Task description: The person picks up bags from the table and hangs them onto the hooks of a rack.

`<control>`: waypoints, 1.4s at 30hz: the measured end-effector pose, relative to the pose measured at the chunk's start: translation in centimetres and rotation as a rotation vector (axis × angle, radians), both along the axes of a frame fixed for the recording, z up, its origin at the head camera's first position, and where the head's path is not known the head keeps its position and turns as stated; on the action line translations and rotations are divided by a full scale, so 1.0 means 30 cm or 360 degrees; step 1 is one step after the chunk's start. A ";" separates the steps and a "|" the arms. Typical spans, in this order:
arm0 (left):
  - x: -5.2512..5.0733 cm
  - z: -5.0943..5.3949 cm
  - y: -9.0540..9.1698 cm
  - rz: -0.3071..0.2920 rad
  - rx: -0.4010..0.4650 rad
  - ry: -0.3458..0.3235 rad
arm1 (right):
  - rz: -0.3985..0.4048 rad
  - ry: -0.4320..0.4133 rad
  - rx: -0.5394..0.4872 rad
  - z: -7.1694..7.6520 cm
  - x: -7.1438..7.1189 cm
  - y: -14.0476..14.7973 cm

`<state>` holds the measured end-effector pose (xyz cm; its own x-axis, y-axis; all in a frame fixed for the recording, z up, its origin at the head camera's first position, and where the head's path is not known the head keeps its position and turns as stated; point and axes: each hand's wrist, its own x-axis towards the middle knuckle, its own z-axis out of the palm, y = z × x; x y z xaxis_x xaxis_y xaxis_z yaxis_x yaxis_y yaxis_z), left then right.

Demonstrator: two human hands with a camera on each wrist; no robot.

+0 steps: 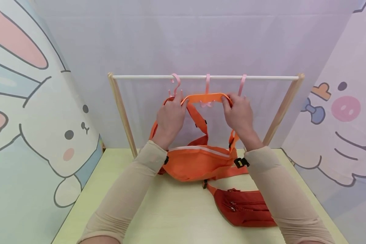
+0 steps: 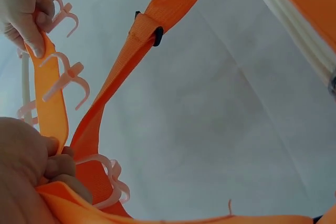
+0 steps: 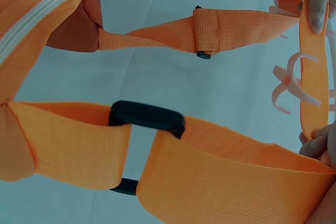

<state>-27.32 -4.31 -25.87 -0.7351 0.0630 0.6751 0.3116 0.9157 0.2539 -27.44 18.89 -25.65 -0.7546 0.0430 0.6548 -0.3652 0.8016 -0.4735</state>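
Note:
Both hands pinch an orange strap in the head view, the left hand at its left part and the right hand at its right. Between them the strap runs level, in front of the middle pink hook. Below hangs an orange bag with a pale zipper, its underside by the table. Behind the left hand, another strap passes at the left pink hook. In the left wrist view the left hand grips the strap; in the right wrist view the right hand does.
A white rail on wooden posts carries the hooks, with a third pink hook near the right hand. A dark red bag lies on the pale table, partly behind the right sleeve. Cartoon-printed panels stand at both sides.

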 end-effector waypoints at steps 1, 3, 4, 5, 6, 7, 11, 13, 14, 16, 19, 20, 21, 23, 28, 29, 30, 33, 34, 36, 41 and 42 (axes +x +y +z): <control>0.001 -0.006 -0.001 -0.0008 0.0006 -0.0012 | 0.0000 -0.0011 0.0007 -0.004 0.000 0.000; 0.002 -0.016 -0.001 -0.0012 0.0010 -0.0035 | 0.0001 -0.0019 0.0017 -0.013 -0.003 0.000; 0.003 -0.021 -0.001 -0.0014 0.0014 -0.0045 | 0.0002 -0.0024 0.0021 -0.017 -0.004 -0.001; 0.003 -0.025 0.000 -0.0016 0.0022 -0.0056 | 0.0004 -0.0025 0.0020 -0.021 -0.004 -0.001; 0.004 -0.029 0.000 -0.0019 0.0032 -0.0067 | 0.0004 -0.0026 0.0018 -0.024 -0.004 -0.002; 0.005 -0.033 0.000 -0.0023 0.0042 -0.0073 | 0.0004 -0.0025 0.0016 -0.028 -0.004 -0.002; 0.005 -0.048 -0.002 -0.0050 0.0089 -0.0069 | 0.0010 -0.0025 0.0005 -0.043 -0.004 -0.004; 0.005 -0.055 -0.004 -0.0066 0.0108 -0.0061 | 0.0016 -0.0033 0.0010 -0.050 -0.004 -0.003; 0.006 -0.059 -0.006 -0.0072 0.0114 -0.0060 | 0.0020 -0.0036 0.0012 -0.054 -0.004 -0.004; 0.006 -0.068 -0.008 -0.0088 0.0129 -0.0062 | 0.0033 -0.0043 0.0014 -0.062 -0.003 -0.005; 0.009 -0.082 -0.010 -0.0119 0.0153 -0.0084 | 0.0058 -0.0046 0.0013 -0.074 -0.001 -0.006; 0.010 -0.086 -0.011 -0.0129 0.0165 -0.0096 | 0.0065 -0.0040 0.0019 -0.079 -0.002 -0.006; 0.012 -0.090 -0.011 -0.0136 0.0178 -0.0108 | 0.0073 -0.0039 0.0025 -0.083 -0.003 -0.007; 0.015 -0.100 -0.014 -0.0147 0.0203 -0.0142 | 0.0084 -0.0047 0.0029 -0.093 -0.003 -0.007; 0.018 -0.137 -0.024 -0.0201 0.0241 -0.0193 | 0.0116 -0.0141 0.0007 -0.125 -0.002 -0.011; 0.018 -0.147 -0.027 -0.0221 0.0241 -0.0191 | 0.0124 -0.0162 0.0000 -0.132 -0.001 -0.011; 0.019 -0.156 -0.029 -0.0241 0.0244 -0.0190 | 0.0134 -0.0170 -0.0006 -0.138 -0.002 -0.011; 0.023 -0.185 -0.036 -0.0293 0.0253 -0.0185 | 0.0158 -0.0182 -0.0025 -0.158 -0.001 -0.009; 0.023 -0.195 -0.038 -0.0306 0.0259 -0.0186 | 0.0166 -0.0181 -0.0029 -0.166 -0.003 -0.009; 0.025 -0.212 -0.042 -0.0327 0.0273 -0.0185 | 0.0180 -0.0180 -0.0039 -0.180 -0.005 -0.008; 0.035 -0.252 -0.043 -0.0351 0.0333 -0.0197 | 0.0218 -0.0174 -0.0037 -0.217 -0.008 -0.001; 0.037 -0.260 -0.043 -0.0349 0.0342 -0.0204 | 0.0224 -0.0172 -0.0034 -0.224 -0.009 0.000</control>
<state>-26.22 -5.60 -33.67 -0.7997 0.0951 0.5928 0.4483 0.7514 0.4841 -27.72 18.89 -32.36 -0.8202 -0.0549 0.5694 -0.4191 0.7352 -0.5327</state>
